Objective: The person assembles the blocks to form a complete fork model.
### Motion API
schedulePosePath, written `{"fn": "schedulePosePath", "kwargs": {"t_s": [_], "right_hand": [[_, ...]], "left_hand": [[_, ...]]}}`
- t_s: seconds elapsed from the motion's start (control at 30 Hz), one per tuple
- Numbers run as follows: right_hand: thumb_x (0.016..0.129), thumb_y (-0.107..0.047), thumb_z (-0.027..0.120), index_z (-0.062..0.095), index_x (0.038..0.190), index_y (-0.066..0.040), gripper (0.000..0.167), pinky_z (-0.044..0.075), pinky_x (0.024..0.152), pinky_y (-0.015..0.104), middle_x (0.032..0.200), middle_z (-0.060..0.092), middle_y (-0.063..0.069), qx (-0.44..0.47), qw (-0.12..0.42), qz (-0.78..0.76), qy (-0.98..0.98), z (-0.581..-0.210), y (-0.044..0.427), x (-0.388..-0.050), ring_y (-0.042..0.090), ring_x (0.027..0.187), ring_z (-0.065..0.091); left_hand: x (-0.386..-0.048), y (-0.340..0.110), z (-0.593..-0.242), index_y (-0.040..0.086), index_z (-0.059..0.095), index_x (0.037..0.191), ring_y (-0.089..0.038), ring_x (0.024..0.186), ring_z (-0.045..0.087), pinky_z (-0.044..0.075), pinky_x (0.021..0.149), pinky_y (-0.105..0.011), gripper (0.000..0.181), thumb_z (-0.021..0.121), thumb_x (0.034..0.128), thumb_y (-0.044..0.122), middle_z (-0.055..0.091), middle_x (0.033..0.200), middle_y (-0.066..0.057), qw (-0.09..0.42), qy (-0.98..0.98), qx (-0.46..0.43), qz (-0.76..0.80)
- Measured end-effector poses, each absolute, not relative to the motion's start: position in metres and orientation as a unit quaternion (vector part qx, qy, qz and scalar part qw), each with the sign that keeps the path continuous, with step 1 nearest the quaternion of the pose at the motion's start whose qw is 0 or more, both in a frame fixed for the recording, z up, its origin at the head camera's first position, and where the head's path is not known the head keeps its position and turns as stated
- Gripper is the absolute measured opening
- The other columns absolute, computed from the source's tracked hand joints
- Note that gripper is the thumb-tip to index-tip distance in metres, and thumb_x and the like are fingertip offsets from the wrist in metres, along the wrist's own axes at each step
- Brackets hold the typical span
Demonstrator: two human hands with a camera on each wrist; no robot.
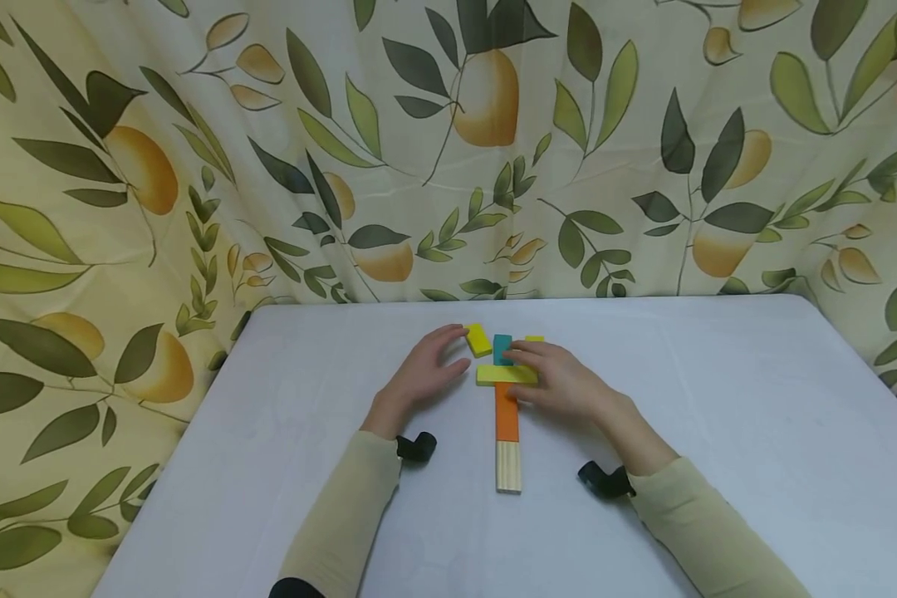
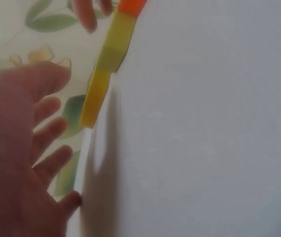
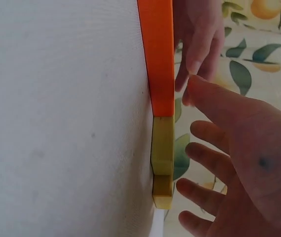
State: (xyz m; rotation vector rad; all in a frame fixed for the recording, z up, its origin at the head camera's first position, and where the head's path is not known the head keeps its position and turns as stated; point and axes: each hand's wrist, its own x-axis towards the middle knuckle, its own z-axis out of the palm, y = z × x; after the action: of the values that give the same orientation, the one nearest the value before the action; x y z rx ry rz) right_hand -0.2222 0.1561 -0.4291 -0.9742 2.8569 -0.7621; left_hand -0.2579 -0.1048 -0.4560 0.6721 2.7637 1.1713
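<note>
Flat blocks lie in a pattern on the white table. A yellow-green block (image 1: 497,375) lies crosswise, with an orange block (image 1: 507,419) and a plain wooden block (image 1: 508,469) running down from it toward me. Above it stand a teal block (image 1: 502,342) and, tilted at the left, a yellow block (image 1: 479,340). Another yellow block (image 1: 536,338) is mostly hidden behind my right hand (image 1: 568,378). That hand hovers by the right end of the crosswise block, its loosely bent fingers holding nothing. My left hand (image 1: 422,370), fingers spread, is beside the tilted yellow block; contact there is unclear.
A white cloth-covered table (image 1: 680,357) stretches out on both sides of the blocks. Behind it hangs a curtain (image 1: 433,224) printed with leaves and fruit. Small black wrist cameras (image 1: 419,447) sit below each hand, close to the tabletop.
</note>
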Motion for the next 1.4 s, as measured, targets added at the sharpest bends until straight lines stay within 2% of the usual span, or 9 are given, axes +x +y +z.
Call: {"fn": "schedulePosePath", "kwargs": {"t_s": [0.13,0.4,0.93,1.17,1.4], "right_hand": [[0.091,-0.03,0.076,0.061,0.138,-0.002,0.056,0.036,0.11,0.058,0.144,0.053,0.021,-0.32,0.009,-0.23,0.919,-0.43,0.155,-0.222,0.042,0.132,0.048],[0.094,-0.036,0.072,0.059,0.142,-0.008,0.056,0.028,0.113,0.062,0.151,0.049,0.013,-0.302,0.034,-0.209,0.93,-0.429,0.153,-0.217,0.043,0.138,0.041],[0.096,-0.038,0.068,0.057,0.145,-0.011,0.056,0.024,0.113,0.064,0.153,0.047,0.009,-0.295,0.041,-0.179,0.938,-0.433,0.151,-0.216,0.043,0.141,0.035],[0.096,-0.038,0.068,0.056,0.146,-0.012,0.057,0.023,0.113,0.065,0.152,0.048,0.009,-0.289,0.046,-0.178,0.94,-0.432,0.149,-0.215,0.043,0.142,0.035],[0.097,-0.037,0.068,0.056,0.146,-0.012,0.056,0.023,0.113,0.065,0.152,0.048,0.008,-0.285,0.049,-0.182,0.94,-0.431,0.149,-0.215,0.042,0.142,0.034]], "left_hand": [[-0.261,-0.101,-0.455,0.013,0.051,0.149,-0.023,0.146,0.032,0.024,0.119,-0.041,0.053,0.064,0.0984,0.024,0.04,0.157,-0.005,0.03,0.898,0.217,0.382],[-0.271,-0.095,-0.457,0.013,0.051,0.148,-0.024,0.147,0.031,0.023,0.119,-0.041,0.053,0.065,0.0984,0.024,0.04,0.158,-0.005,0.034,0.907,0.214,0.362],[-0.284,-0.088,-0.461,0.016,0.052,0.148,-0.024,0.146,0.033,0.023,0.119,-0.047,0.057,0.068,0.0959,0.033,0.041,0.157,-0.005,0.03,0.928,0.209,0.307],[-0.286,-0.087,-0.462,0.011,0.054,0.145,-0.026,0.143,0.038,0.025,0.118,-0.048,0.053,0.067,0.0968,0.027,0.048,0.152,-0.009,0.022,0.931,0.22,0.289],[-0.285,-0.087,-0.46,0.013,0.053,0.147,-0.025,0.143,0.037,0.023,0.118,-0.048,0.056,0.068,0.0959,0.032,0.047,0.153,-0.007,0.033,0.933,0.211,0.291]]}}
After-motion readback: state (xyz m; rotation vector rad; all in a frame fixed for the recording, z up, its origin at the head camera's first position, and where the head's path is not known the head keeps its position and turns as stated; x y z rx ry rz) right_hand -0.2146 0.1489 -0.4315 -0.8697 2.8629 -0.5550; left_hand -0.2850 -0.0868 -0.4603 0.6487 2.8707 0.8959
